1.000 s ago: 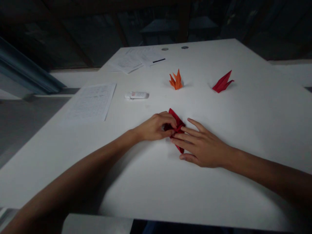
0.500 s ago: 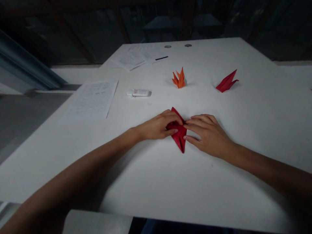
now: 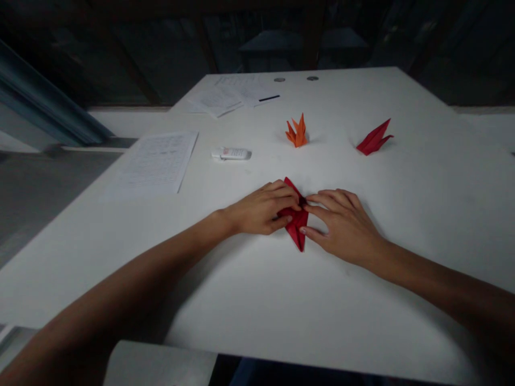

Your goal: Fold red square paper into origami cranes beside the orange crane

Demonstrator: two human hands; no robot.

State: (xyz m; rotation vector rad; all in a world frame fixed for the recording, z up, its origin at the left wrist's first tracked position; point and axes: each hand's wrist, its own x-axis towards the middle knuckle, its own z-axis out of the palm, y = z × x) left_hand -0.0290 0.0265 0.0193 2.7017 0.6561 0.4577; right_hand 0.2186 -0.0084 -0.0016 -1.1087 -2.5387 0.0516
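A folded red paper [image 3: 298,236] lies on the white table [image 3: 257,300], one point toward the back and one toward the front. My left hand [image 3: 263,208] covers its left side, with fingers bent over it and the thumb on the paper. From the right, my right hand [image 3: 346,225] touches the right edge with its fingertips and thumb. The fingertips of both hands nearly meet at the upper right edge, where part of the paper is hidden.
An orange folded paper figure [image 3: 297,131] and a red one [image 3: 374,138] stand farther back. To the left are a white tube-like object [image 3: 232,154], a printed sheet [image 3: 156,161], more papers [image 3: 225,94] and a dark pen [image 3: 269,98]. A chair back [image 3: 161,364] shows at the bottom.
My right thumb has moved slightly left onto the red paper's edge. My left fingers have shifted a little over the paper. The whole view has moved slightly.
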